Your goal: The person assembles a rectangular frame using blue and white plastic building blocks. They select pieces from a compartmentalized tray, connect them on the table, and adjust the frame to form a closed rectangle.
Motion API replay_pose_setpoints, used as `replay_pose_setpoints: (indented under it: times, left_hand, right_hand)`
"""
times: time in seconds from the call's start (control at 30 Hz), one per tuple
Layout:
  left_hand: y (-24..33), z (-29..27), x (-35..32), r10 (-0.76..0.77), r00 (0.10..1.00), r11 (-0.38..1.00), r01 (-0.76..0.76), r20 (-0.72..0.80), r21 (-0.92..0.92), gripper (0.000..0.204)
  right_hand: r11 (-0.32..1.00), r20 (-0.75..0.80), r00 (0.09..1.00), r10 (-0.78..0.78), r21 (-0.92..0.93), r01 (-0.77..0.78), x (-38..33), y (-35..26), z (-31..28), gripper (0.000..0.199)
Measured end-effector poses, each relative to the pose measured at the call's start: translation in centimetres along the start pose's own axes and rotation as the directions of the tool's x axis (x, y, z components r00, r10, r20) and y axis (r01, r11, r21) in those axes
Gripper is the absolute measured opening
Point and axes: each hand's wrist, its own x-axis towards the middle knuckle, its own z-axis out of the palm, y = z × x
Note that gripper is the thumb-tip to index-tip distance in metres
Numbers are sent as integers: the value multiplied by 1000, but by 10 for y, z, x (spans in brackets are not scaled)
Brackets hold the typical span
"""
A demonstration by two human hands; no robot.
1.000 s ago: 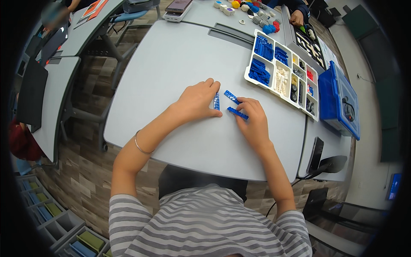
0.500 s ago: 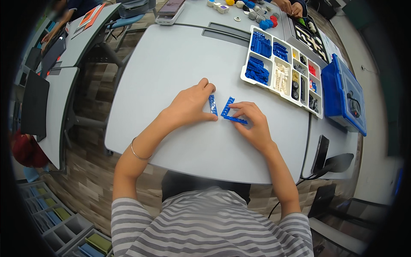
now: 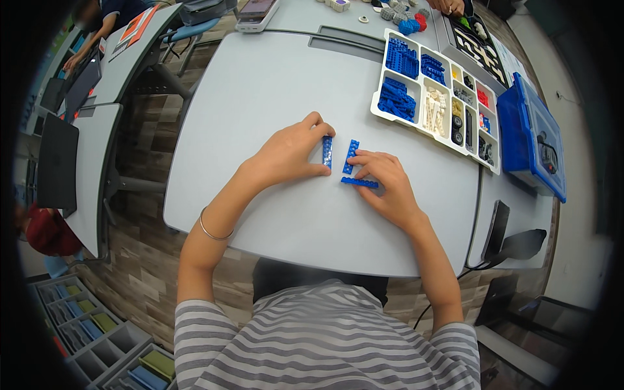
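On the light grey table, my left hand (image 3: 292,148) spans a long blue studded building brick (image 3: 327,153), thumb at its near end and fingertips at its far end. Just to its right lies a second long blue brick (image 3: 351,157), roughly parallel, with the fingertips of my right hand (image 3: 390,185) on its right side. Below that one, a third blue brick (image 3: 359,182) lies crosswise, its right end between my right thumb and fingers. A narrow gap separates the first two bricks.
A white sorting tray (image 3: 416,125) of blue, white and other small parts lies at the right back. Beside it stands a blue lidded box (image 3: 530,146). A phone on a white block (image 3: 258,16) sits at the far edge. Another person's hands (image 3: 448,6) are at the back right.
The two bricks at my right hand have turned: the upper one is now straighter and stands slightly off the crosswise one. My left hand's brick is more upright too. The whole view has shifted slightly.
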Motion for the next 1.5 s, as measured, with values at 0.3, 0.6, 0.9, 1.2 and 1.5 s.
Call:
replay_pose_setpoints:
  times: [0.3,0.6,0.9,1.2,1.5]
  left_hand:
    - [-2,-1,0,17,1000,1000,-17,-9,-21,61]
    - [1,-4,-1,-8,999,1000,8,34,-5,60]
    - [0,-6,1,36,999,999,-36,9,-6,63]
    - [-10,-4,3,-8,996,997,15,-93,76,60]
    - [-7,-3,6,-38,998,990,45,-55,130,58]
  right_hand:
    - [1000,9,1000,15,5,-15,0,-2,0,23]
    - [999,-90,996,-29,-23,27,0,-4,-5,24]
    - [964,-291,926,241,180,-194,32,29,8,24]
    - [995,-177,984,-22,-96,5,53,41,20,41]
    - [999,-137,991,3,-40,-9,43,37,10,47]
